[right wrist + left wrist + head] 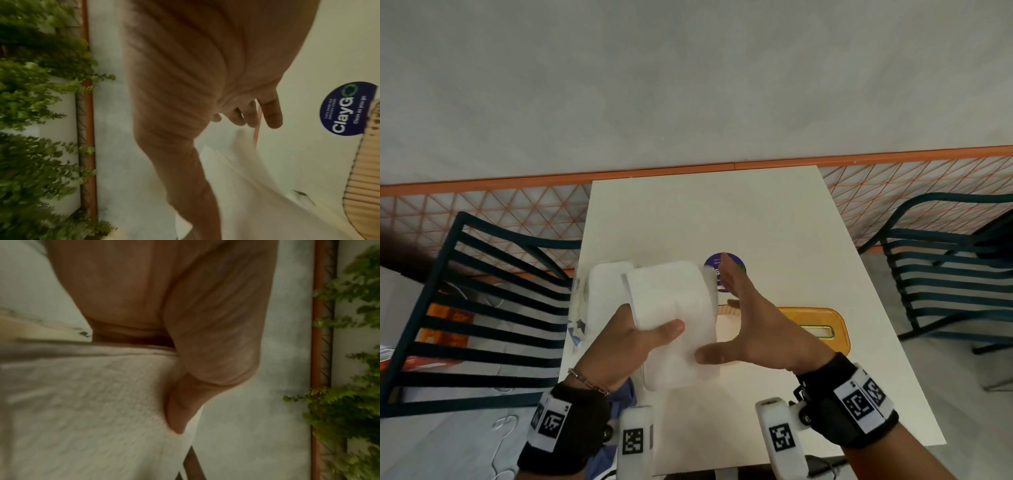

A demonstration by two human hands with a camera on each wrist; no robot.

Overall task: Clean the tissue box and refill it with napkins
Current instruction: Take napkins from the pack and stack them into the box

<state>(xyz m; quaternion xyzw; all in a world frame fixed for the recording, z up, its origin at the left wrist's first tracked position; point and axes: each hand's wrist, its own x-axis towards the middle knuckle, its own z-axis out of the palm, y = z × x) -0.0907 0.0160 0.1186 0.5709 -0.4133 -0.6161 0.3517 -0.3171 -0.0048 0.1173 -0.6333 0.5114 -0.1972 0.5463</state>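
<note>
At the centre of the head view, the left hand (619,346) held a stack of white napkins (674,308) above the table (722,212), its thumb curled over the top. The right hand (750,325) had straight, spread fingers against the stack's right edge. The orange tissue box lid (811,325) lay just right of them, beside a round purple sticker (714,263).

Soft even light, blurred wrist views, wide-angle edge bending
</note>
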